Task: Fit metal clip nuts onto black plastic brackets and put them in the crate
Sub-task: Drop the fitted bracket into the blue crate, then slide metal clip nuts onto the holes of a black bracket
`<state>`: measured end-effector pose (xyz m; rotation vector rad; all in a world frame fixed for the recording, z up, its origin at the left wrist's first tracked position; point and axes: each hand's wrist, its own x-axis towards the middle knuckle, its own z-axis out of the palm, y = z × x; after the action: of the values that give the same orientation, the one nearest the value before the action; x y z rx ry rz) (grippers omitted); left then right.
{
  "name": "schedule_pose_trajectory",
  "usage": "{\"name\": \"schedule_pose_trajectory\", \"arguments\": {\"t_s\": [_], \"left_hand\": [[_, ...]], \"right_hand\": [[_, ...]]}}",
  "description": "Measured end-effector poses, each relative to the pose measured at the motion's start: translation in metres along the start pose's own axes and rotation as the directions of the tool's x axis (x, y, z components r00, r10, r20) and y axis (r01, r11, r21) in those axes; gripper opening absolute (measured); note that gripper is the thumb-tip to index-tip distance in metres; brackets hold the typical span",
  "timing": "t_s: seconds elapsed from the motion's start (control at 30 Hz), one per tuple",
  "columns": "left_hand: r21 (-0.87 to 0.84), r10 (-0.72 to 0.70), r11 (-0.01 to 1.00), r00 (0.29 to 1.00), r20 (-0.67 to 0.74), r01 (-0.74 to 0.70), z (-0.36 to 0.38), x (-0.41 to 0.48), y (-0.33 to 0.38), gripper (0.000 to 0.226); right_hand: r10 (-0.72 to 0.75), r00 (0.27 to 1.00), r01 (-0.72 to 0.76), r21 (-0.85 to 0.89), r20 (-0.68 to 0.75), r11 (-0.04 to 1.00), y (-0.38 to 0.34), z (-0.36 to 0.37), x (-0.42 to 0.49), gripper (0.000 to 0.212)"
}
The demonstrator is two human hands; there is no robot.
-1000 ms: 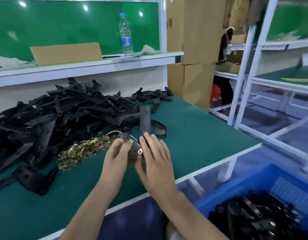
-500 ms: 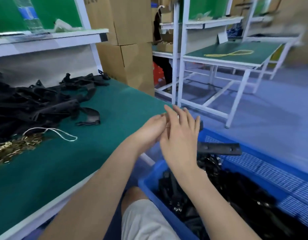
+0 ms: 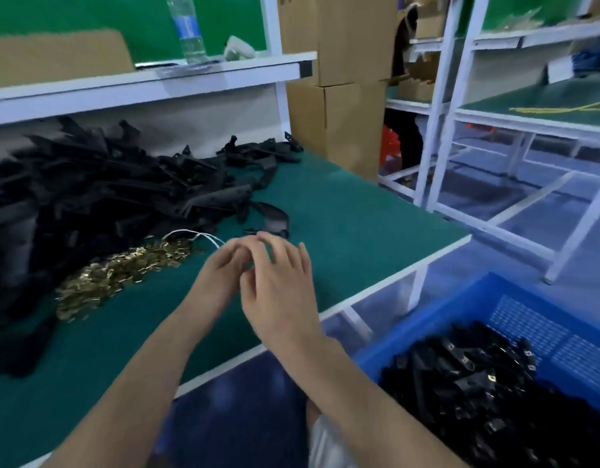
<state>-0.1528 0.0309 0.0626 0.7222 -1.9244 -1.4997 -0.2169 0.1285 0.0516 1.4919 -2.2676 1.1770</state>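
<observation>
Head view, looking down across a workbench covered by a green mat.

Above the mat's front part, near its white edge: left hand, fingers loosely bent toward the other hand, gripping nothing that shows. Just right of it and partly in front: right hand, fingers spread and nearly straight, likewise empty. Fingertips of both close together and blurred; cannot tell whether touching.

Heaped across the mat's left and rear: black plastic brackets, a big tangled pile reaching back to the wall under the shelf. At the pile's right edge, just beyond the fingertips: curved bracket, lying a little apart from the rest.

In front of the pile, left of the hands: clip nuts, a loose brass-coloured heap touching the pile's foot. Over its far end: white string, looped.

Beside the bench at lower right, lower than the mat: blue crate, slotted walls, holding fitted brackets, black with glints of metal.

On the shelf: water bottle upright, cardboard sheet standing against the green backboard. Past the bench end: cardboard boxes, stacked. Farther right: white racks, with yellow cord lying on a green surface.
</observation>
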Motion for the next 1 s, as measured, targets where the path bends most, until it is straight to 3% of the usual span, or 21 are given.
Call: {"name": "schedule_pose_trajectory", "arguments": {"t_s": [0.13, 0.27, 0.4, 0.53, 0.63, 0.73, 0.87, 1.0], "left_hand": [[0.329, 0.103, 0.944, 0.966, -0.236, -0.02, -0.077, -0.009, -0.039, 0.018], [0.784, 0.237, 0.611, 0.921, -0.311, 0.107, -0.127, -0.02, -0.077, 0.031], [0.85, 0.224, 0.441, 0.882, -0.415, 0.288, -0.138, -0.007, -0.092, 0.042], [0.903, 0.332, 0.337, 0.863, -0.38, 0.267, -0.147, 0.026, -0.096, 0.045], [0.906, 0.297, 0.333, 0.882, -0.365, 0.263, -0.154, 0.049, -0.098, 0.045], [0.883, 0.295, 0.41, 0.883, -0.366, 0.229, -0.158, 0.057, -0.103, 0.043], [0.818, 0.302, 0.529, 0.851, -0.43, 0.225, -0.166, 0.057, -0.105, 0.04], [0.792, 0.306, 0.575, 0.844, -0.441, 0.205, -0.165, 0.055, -0.101, 0.039]], "right_hand": [[-0.133, 0.982, 0.132, 0.019, 0.137, 0.991, -0.032, 0.057, 0.024, 0.042], [-0.176, 0.958, 0.18, 0.006, 0.228, 0.984, -0.043, 0.108, 0.05, 0.043], [-0.206, 0.955, 0.217, -0.032, 0.214, 0.976, -0.042, 0.147, 0.077, 0.043], [-0.22, 0.975, 0.218, -0.099, -0.016, 0.971, -0.034, 0.166, 0.111, 0.046], [-0.178, 0.979, 0.16, -0.158, -0.104, 0.974, -0.021, 0.17, 0.135, 0.054], [-0.068, 0.997, 0.065, -0.096, -0.034, 0.993, -0.008, 0.176, 0.143, 0.061], [-0.027, 0.997, 0.023, -0.055, -0.07, 0.998, -0.001, 0.18, 0.146, 0.055], [-0.031, 0.996, 0.026, -0.064, -0.085, 0.998, -0.001, 0.178, 0.147, 0.051]]}}
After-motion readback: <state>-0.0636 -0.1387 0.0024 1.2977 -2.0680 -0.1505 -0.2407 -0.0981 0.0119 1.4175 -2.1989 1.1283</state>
